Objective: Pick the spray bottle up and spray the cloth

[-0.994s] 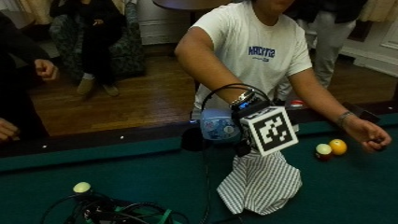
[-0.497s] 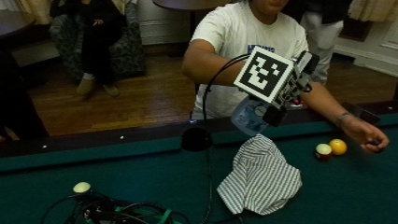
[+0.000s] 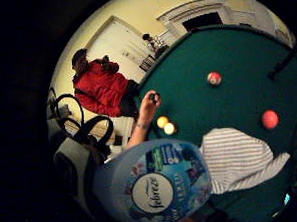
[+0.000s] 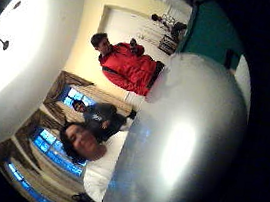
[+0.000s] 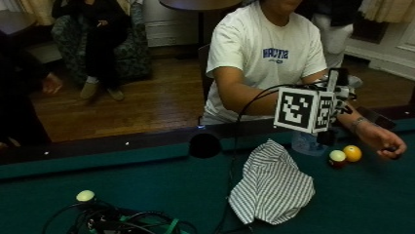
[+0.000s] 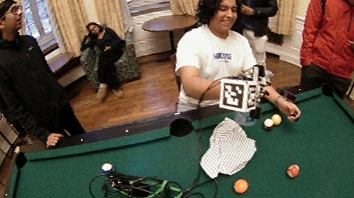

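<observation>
My gloved right hand [image 5: 334, 93] grips the spray bottle [image 5: 307, 144], a pale blue bottle, in the air above the table's near rail, beside the top corner of the cloth. The striped white cloth [image 5: 272, 184] lies crumpled on the green felt in front of the person. In the little finger side view the bottle's round label [image 3: 154, 192] sits close to the palm, with the cloth [image 3: 241, 158] beyond it. The bottle [image 4: 184, 143] fills much of the thumb side view. In the wide view the hand [image 6: 256, 86] is over the bottle [image 6: 246, 118], above the cloth [image 6: 228, 148].
A white-and-red ball [image 5: 337, 157] and a yellow ball [image 5: 352, 153] lie beside the bottle. The person's bare hand [image 5: 391, 146] rests on the felt past them. Farther out lie an orange ball [image 6: 241, 186] and a red ball [image 6: 293, 171]. Cables [image 6: 147, 193] are piled on the left.
The hand lifted the bottle from just above the cloth, tilted it high, and now holds it lower and further right, nearer the two balls. The cloth stays put.
</observation>
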